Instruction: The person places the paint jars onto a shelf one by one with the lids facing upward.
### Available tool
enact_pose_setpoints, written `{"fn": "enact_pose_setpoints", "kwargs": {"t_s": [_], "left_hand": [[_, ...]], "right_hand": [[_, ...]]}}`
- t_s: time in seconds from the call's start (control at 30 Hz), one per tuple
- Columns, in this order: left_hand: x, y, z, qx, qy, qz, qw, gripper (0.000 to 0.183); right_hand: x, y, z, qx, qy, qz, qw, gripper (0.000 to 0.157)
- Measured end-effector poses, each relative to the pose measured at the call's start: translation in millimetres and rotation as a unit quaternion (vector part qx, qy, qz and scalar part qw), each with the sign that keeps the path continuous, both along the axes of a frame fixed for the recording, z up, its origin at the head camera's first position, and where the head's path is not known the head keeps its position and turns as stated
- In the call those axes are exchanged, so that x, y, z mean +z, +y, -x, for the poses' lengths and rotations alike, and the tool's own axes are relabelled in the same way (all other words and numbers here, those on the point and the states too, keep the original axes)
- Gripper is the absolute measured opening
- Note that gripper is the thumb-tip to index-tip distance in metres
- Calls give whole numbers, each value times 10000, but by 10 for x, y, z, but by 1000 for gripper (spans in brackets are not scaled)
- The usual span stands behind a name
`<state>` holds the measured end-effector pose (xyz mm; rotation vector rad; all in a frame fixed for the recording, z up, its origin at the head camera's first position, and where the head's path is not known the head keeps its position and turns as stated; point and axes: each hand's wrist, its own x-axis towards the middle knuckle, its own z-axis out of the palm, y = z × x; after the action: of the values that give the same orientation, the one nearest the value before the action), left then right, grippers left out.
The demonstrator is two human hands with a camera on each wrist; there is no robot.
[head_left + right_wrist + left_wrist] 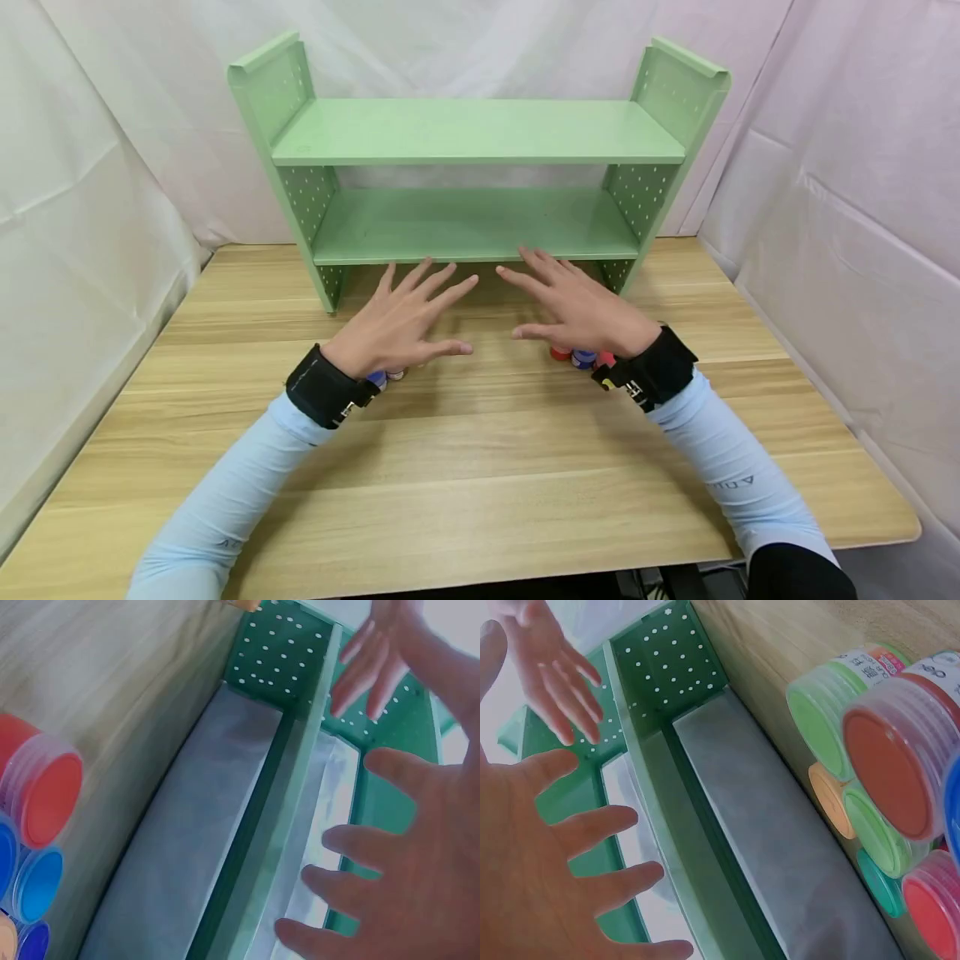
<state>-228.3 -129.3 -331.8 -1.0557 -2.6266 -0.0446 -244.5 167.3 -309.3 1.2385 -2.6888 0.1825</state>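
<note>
Fingers spread and palm down, my left hand hovers over the table before a green shelf, holding nothing. My right hand mirrors it on the other side, also holding nothing, its fingertips overlapping the lower shelf board's front edge in the head view. Below the left hand are small lidded jars, mostly hidden in the head view; the left wrist view shows a light green jar and a brown-red jar among several. Near the right wrist are a red jar and a blue jar.
The shelf has two boards between perforated side panels and stands at the back of the wooden table. White cloth hangs behind it and on both sides. The table's front edge runs along the bottom of the head view.
</note>
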Motion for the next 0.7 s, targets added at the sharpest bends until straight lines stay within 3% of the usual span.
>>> {"fn": "enact_pose_setpoints", "kwargs": {"t_s": [0.17,0.3,0.4,0.57,0.63,0.7], "left_hand": [[20,-34,21,114,-201,107,9997,86],[33,-113,59,174,-378,219,9989,84],[40,-202,108,178,-558,180,9981,76],[35,-358,207,392,-1215,61,9918,61],[27,-413,236,533,-1530,54,9868,56],[7,-465,266,623,-1760,53,9824,53]], "right_hand": [[99,96,97,-221,612,832,9944,67],[192,233,181,-375,1217,1614,9786,55],[264,365,235,-478,1598,2334,9580,44],[344,565,326,-744,2256,3289,9140,28],[351,621,350,-1027,2393,3589,8963,25],[344,658,369,-1557,2420,3847,8770,23]]}}
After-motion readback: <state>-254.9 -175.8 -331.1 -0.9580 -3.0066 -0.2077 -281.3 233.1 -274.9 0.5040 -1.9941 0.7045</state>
